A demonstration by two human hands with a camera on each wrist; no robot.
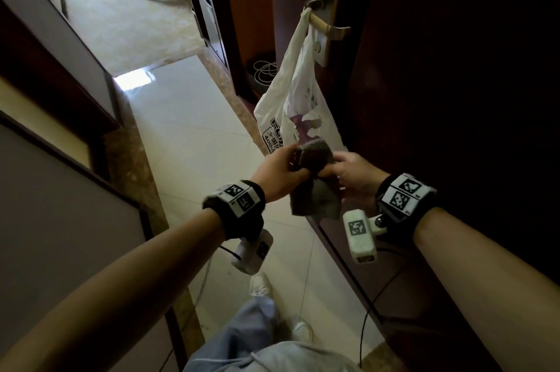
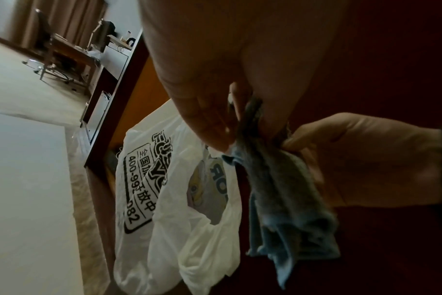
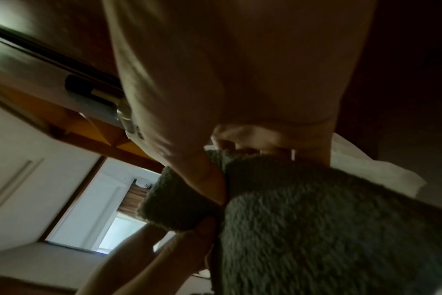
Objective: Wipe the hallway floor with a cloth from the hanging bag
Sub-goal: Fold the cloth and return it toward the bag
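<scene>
Both forearms near; left hand (image 1: 280,170) and right hand (image 1: 353,173) pinch the cloth (image 1: 315,187): soft, light, limp. Bunch it in one palm.

Left hand (image 1: 280,170) and right hand (image 1: 354,177) meet, fingers (image 2: 209,127) pinched.

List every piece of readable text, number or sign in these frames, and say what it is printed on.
"400-99" then an unclear character, then "082": phone number on the white plastic bag, left wrist view.
"全国": Chinese characters on the bag; the rest of that line is creased.
Large outlined brand lettering on the bag: folded, not readable.
"OR": fragment on the bag's inner print.
Wristbands: square coded markers only; tiny letters too small to read.
</scene>
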